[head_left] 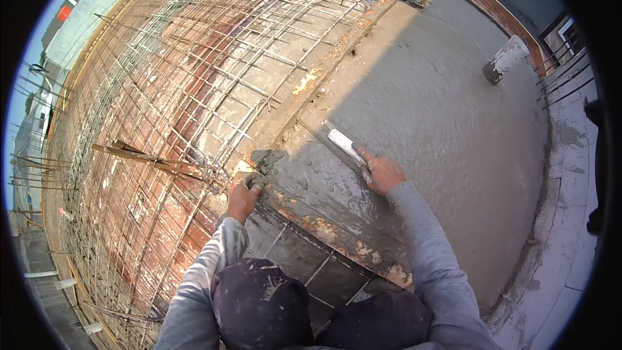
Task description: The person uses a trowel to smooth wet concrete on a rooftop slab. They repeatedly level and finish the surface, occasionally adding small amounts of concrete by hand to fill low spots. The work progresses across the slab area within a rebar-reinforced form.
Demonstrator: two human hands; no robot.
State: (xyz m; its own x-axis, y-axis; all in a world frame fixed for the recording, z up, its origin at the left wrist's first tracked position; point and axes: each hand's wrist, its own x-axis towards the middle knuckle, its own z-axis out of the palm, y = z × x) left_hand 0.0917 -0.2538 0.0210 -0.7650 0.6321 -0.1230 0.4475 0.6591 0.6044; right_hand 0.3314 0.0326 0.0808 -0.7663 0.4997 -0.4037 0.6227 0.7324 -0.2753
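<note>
Apparently smoothing wet concrete (pixel 460 149): right hand (pixel 383 173) grips the trowel (pixel 344 143) at mid-frame, left hand (pixel 241 198) curls by the crusted edging (pixel 327 230), its hold unclear; next stroke probably calls for light, even pressure.

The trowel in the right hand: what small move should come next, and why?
Probably a light pass of the trowel over the rough patch between it and the left hand. That patch looks lumpy, while the smooth concrete farther right looks more even, and the right hand holds the tool right beside it.
</note>
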